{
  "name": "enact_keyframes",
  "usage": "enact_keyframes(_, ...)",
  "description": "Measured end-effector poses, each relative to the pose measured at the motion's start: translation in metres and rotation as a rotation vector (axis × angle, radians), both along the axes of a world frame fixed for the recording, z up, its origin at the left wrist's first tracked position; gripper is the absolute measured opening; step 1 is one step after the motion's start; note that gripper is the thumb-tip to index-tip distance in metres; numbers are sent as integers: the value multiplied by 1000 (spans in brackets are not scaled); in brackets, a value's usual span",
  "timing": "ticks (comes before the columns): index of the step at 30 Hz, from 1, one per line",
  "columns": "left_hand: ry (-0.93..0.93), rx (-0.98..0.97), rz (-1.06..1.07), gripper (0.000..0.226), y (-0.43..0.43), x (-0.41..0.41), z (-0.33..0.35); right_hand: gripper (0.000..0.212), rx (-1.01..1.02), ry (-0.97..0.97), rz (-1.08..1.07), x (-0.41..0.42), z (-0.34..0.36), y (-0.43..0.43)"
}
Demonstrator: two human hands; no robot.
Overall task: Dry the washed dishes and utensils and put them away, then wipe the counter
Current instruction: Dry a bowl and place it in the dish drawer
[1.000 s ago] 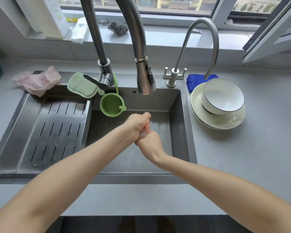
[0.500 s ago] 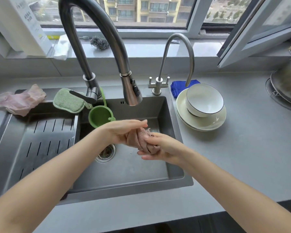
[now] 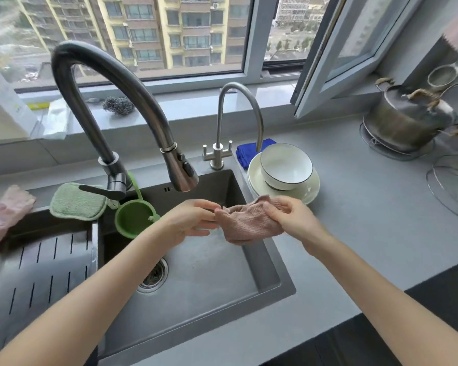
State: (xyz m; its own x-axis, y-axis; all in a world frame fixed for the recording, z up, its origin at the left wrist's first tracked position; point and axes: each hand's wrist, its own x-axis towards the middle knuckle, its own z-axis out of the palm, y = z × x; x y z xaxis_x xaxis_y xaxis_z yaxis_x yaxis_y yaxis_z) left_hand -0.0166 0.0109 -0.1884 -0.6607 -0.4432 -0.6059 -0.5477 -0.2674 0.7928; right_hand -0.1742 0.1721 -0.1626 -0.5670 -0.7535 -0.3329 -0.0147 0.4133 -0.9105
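Note:
Over the right side of the steel sink [image 3: 273,281], both hands hold a pink waffle cloth [image 3: 246,223]. My left hand [image 3: 193,220] pinches its left corner with fingertips. My right hand [image 3: 288,217] grips the cloth's right end, fingers curled round it. Just behind the cloth, on the grey counter [image 3: 368,220], a white bowl with a dark rim [image 3: 286,165] sits on a cream plate [image 3: 311,187]. A blue cloth [image 3: 245,151] lies folded behind the plate.
The big faucet [image 3: 132,101] arches over the sink, a smaller tap [image 3: 220,151] beside it. A green sponge [image 3: 76,202], green strainer cup [image 3: 131,217] and pink gloves [image 3: 3,212] lie at left. A metal pot [image 3: 407,117] on wire racks stands far right.
The cloth, bunched between both hands low in the sink, has been lifted and spread out to the right. My head has risen, so the window and pot show.

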Motion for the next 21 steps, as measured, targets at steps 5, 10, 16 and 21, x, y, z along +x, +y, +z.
enact_keyframes(5,60,-175,62,14,22,-54,5,10,-69,-62,-177,-29,12,28)
enact_keyframes(10,67,-4,212,22,28,-130,2,21,-224,87,-308,-84,33,49)
enact_keyframes(16,-11,313,347,48,26,-205,-10,45,-296,-13,-477,-153,45,55)
enact_keyframes(21,-36,326,509,49,29,-228,-25,32,-314,-84,-420,-189,42,57)
